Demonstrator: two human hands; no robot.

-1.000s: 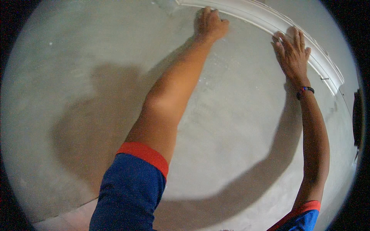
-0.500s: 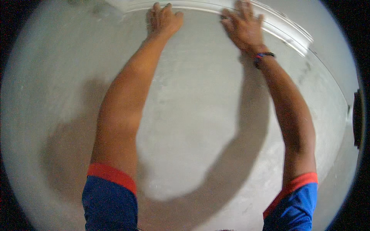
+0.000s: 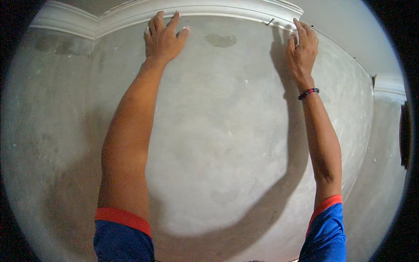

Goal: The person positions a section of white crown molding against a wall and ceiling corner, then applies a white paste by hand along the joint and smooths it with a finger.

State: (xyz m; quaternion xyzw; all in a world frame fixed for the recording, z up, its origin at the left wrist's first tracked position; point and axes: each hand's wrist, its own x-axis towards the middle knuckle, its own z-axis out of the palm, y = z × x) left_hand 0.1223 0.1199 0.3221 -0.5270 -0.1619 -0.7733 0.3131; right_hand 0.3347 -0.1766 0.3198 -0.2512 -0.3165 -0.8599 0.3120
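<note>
Already the white cornice [image 3: 209, 10] topped the wall [image 3: 227, 131], fastening seemingly unfinished (a nail [image 3: 270, 21] jutted near its right end). The left hand [image 3: 165, 42] was spread, empty, at the cornice's edge; the right hand [image 3: 303, 51] half-curled, its grip's contents unclear.

- The moulding [image 3: 209, 9] along the top of the frame looks like white plaster, smooth, faintly glossy.
- The wall [image 3: 227, 131] before me is matt, grey and cement-like, with a rougher-looking patch [image 3: 221, 41] at upper centre.
- Chalky white residue marks my left hand [image 3: 162, 46] at the fingertips [image 3: 185, 29].
- My sleeves [image 3: 123, 242], lower left and right, are matt blue cloth, banded red.
</note>
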